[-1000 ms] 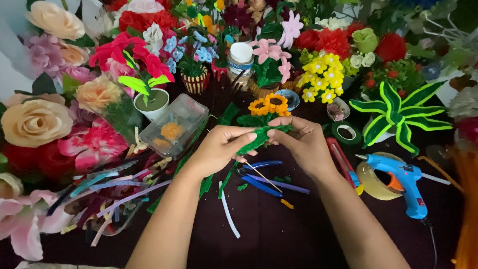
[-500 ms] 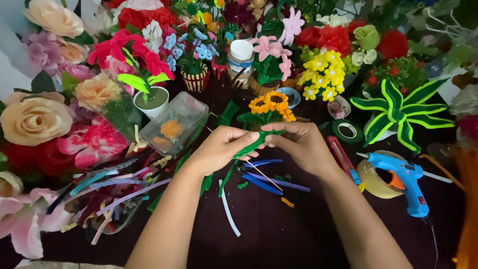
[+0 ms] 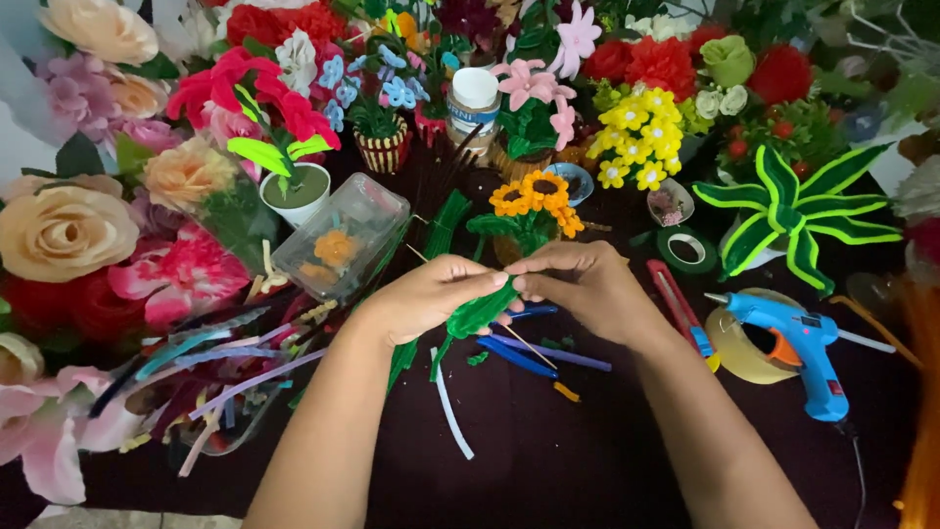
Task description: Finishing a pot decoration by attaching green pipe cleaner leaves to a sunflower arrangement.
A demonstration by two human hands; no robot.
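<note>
Two bare hands meet over a dark table (image 3: 548, 470) crowded with craft flowers. Nearest the camera, a white pipe cleaner (image 3: 450, 407) lies on the cloth below the hands, with blue pipe cleaners (image 3: 519, 358) and a purple one (image 3: 548, 351) fanned out just beside it. At lower left a loose pile of pink, white and teal pipe cleaners (image 3: 211, 377) spills across the table edge. The left hand (image 3: 431, 299) curls around a green pipe-cleaner leaf (image 3: 480, 315), fingers closed on its lower part, while the right hand (image 3: 587, 284) pinches the leaf's upper tip between thumb and fingertips; the leaf slants between the two hands, above the table. To the right lie a red box cutter (image 3: 674, 302), a roll of clear tape (image 3: 739, 348) and a blue glue gun (image 3: 798, 338) resting against the roll. Just beyond the hands stands a small orange sunflower bunch (image 3: 534, 196), with a roll of green tape (image 3: 687, 249) to its right and a clear plastic box (image 3: 343, 235) to its left. Farther back are a white pot with green leaves (image 3: 292, 186), a striped green spiky plant (image 3: 793, 211), yellow blossoms (image 3: 636, 132) and banks of pink, red and cream flowers (image 3: 59, 235).
</note>
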